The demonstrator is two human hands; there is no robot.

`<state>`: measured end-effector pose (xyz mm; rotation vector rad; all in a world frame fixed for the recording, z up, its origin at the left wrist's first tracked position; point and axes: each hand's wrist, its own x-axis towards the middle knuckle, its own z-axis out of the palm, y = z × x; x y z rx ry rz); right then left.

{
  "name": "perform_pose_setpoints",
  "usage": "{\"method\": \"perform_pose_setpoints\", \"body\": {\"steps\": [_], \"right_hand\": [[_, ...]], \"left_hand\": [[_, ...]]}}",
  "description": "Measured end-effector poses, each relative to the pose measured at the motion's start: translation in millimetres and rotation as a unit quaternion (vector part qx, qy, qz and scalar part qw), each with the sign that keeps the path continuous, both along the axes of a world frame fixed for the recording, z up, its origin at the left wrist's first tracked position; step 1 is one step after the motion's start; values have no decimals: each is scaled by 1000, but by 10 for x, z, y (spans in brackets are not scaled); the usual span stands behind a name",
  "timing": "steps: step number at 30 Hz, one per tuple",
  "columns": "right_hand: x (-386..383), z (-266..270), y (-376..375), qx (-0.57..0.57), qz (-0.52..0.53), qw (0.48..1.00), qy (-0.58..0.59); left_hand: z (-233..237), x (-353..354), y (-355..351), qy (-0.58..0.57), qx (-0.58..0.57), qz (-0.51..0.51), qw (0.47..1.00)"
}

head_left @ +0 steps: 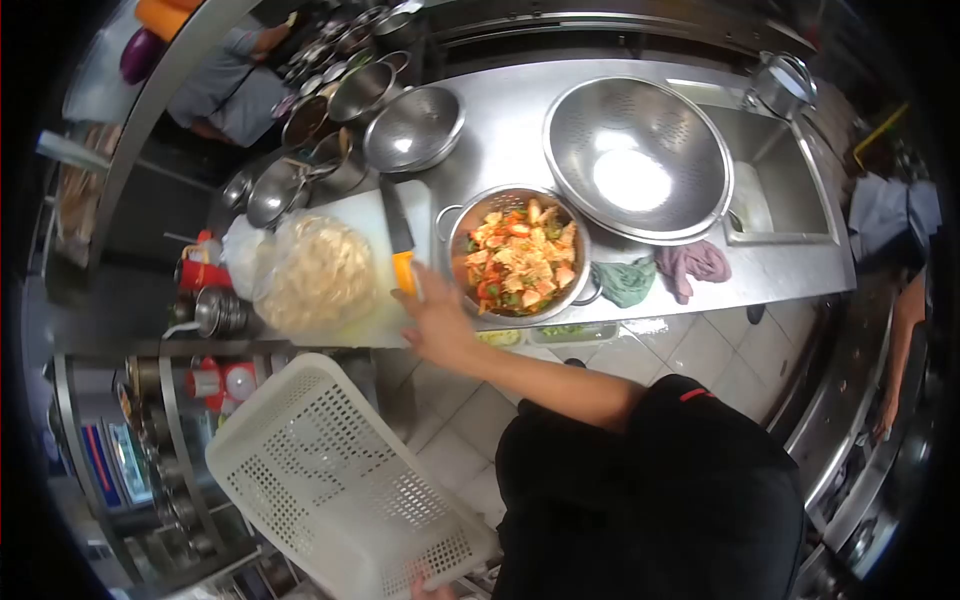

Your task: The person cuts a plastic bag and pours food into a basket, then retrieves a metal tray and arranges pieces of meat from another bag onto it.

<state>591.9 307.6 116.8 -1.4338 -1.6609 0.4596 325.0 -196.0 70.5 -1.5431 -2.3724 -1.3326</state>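
Observation:
My right hand [440,318] reaches over the edge of the white cutting board [352,212], its fingers apart at the yellow handle of a kitchen knife [398,222]. Whether the fingertips touch the handle is hard to make out. The knife lies flat on the board, blade pointing away. Beside it sits a clear plastic bag of pale, sliced food [318,272]. At the bottom edge, my left hand [432,588], mostly cut off, grips the rim of a white perforated plastic basket [300,385], which is held tilted below the counter.
A steel colander of red-seasoned vegetables [452,255] stands right of the board. Beyond are a large colander [640,130], a sink [785,175], cloths [692,265] and stacked bowls [412,125]. Co-workers' clothing shows at upper left [225,85] and right [890,215].

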Motion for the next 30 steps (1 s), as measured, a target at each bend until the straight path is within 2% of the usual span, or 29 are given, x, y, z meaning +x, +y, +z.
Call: {"method": "perform_pose_setpoints", "body": {"steps": [1,2,3,4,5,7,9,11,13,14,15,16,17,19,21,23,24,25,27,28,29,30], "right_hand": [[320,212,-90,120,13,992,-32],[800,452,-46,117,-44,990,-68],[1320,299,67,125,-168,977,33],[1985,436,85,127,-215,957,-148],[2468,778,22,206,-312,910,-177],[3487,384,-49,116,-449,856,-230],[3972,10,-212,49,-489,869,52],[4064,-404,-202,16,-469,846,254],[4114,-766,-8,-59,-372,848,373],[4144,-833,128,-58,-368,848,378],[4186,-873,309,-42,-378,821,426],[4299,-954,532,-28,-384,793,472],[4438,-1003,802,-30,-375,796,474],[4855,-1220,1490,-18,-446,814,372],[5117,-1293,2095,49,-488,833,256],[5152,-880,2236,-76,-409,832,367],[5167,-747,2254,-108,-377,831,394],[5186,-616,2269,-139,-346,828,418],[5108,-442,2087,-163,-271,843,436],[5079,-498,1941,-136,-287,884,342],[5084,-522,1750,-102,-301,916,245],[4942,-394,1317,2,-240,968,72]], "left_hand": [[-29,-60,9,37,-11,-12,999],[-75,-84,-16,30,-12,-17,999],[36,10,86,9,-60,22,998],[173,72,233,-11,-110,57,992],[315,106,520,-16,-113,43,993],[548,324,1215,-13,-229,106,968],[711,332,1728,-123,-221,38,967],[423,167,1891,-170,-182,8,968],[438,365,2036,-205,-153,0,967],[454,474,2116,-237,-122,-10,964],[490,598,2136,-234,-116,-7,965],[556,768,2124,-193,-155,7,969],[626,961,2088,-154,-196,25,968],[812,1402,1983,-181,-187,33,965],[859,1753,1844,-205,-184,46,960],[797,1952,1501,-169,-202,13,965],[700,2065,1371,-91,-198,43,975],[714,2223,1287,-91,-213,61,971],[732,2513,1135,-312,-120,87,938],[738,2566,1033,-310,-186,118,925],[693,2614,947,-310,-190,126,923],[609,2670,862,-381,-101,147,907]]}}
